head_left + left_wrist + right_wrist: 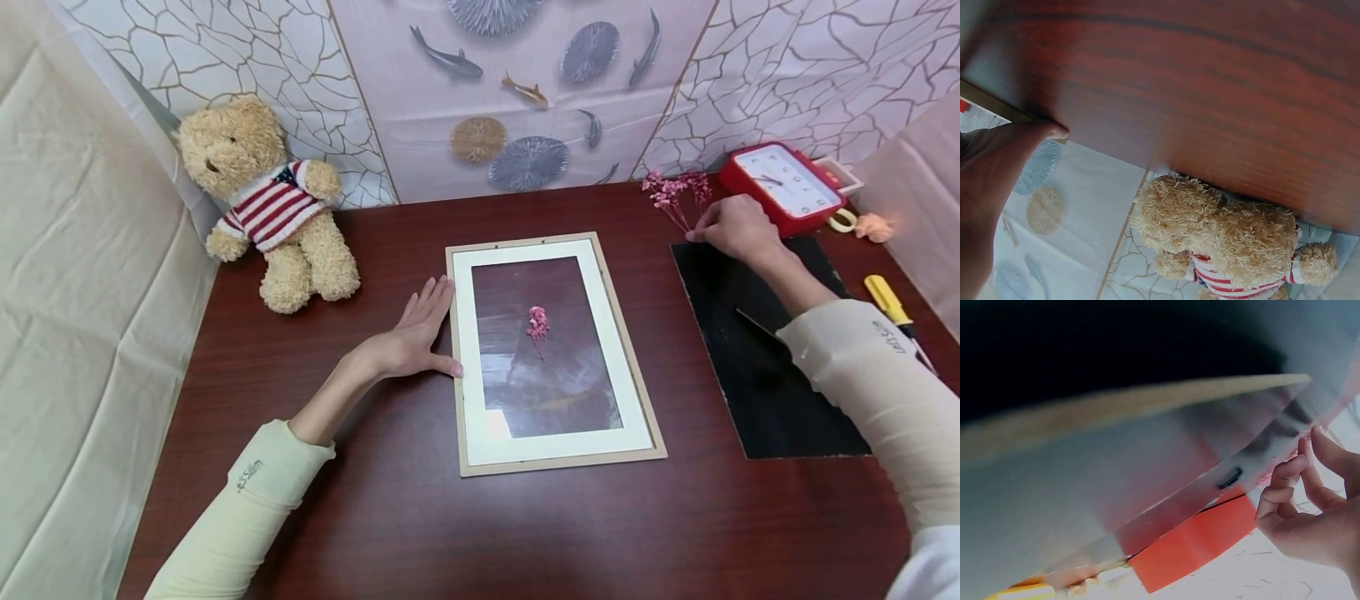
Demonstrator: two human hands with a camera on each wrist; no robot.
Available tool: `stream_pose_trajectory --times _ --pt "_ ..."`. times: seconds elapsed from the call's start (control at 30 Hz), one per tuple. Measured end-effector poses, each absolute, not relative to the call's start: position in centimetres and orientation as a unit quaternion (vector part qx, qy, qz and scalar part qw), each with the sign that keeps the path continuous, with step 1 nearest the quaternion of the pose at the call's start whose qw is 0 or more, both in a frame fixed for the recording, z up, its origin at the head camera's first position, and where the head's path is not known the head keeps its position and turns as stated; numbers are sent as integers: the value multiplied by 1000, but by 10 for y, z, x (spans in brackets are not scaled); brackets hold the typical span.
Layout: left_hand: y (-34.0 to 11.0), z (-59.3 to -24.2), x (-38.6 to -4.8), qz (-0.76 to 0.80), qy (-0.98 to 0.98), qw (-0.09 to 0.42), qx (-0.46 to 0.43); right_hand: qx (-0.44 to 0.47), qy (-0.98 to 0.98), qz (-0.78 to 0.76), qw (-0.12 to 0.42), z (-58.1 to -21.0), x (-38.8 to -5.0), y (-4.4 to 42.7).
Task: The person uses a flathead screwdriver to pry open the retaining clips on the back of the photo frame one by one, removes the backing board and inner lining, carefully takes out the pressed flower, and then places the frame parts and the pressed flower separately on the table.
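Note:
A light wooden picture frame (651, 417) with a white mat lies on the table, a small pink dried flower sprig (537, 323) within its window. My left hand (412, 333) rests flat beside it, fingers spread, fingertips and thumb touching the left edge. In the left wrist view that hand (988, 181) shows only partly. Over at the right, my right hand (738, 227) pinches the stem end of more pink dried flowers (667, 193), above the top edge of a black backing board (738, 367). The right wrist view shows this hand (1313, 494) with thumb and forefinger together.
A teddy bear (281, 200) in a striped sweater sits at the back left. A red clock (787, 185) stands at the back right, near yellow-handled scissors (842, 221) and a peach-coloured bloom (874, 227). A yellow-handled screwdriver (888, 300) lies right of the board.

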State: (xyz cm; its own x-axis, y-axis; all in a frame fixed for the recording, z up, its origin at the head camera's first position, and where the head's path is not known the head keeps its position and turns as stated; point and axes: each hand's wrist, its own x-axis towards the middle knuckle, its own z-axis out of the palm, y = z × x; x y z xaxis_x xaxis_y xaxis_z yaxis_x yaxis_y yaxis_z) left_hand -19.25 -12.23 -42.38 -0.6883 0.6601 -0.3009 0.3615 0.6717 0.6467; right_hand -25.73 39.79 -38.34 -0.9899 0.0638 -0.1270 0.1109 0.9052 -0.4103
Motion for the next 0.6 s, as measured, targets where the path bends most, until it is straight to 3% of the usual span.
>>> stream_pose_trajectory --times 0.17,0.27,0.6 --pt "-123 -425 -192 279 876 266 291 -14 970 -244 -7 -374 -242 360" --pt "-123 -425 -191 283 875 266 290 -52 965 -255 -9 -370 -226 322" --pt "-122 -422 -192 287 872 269 292 -133 950 -259 109 -364 -146 206"
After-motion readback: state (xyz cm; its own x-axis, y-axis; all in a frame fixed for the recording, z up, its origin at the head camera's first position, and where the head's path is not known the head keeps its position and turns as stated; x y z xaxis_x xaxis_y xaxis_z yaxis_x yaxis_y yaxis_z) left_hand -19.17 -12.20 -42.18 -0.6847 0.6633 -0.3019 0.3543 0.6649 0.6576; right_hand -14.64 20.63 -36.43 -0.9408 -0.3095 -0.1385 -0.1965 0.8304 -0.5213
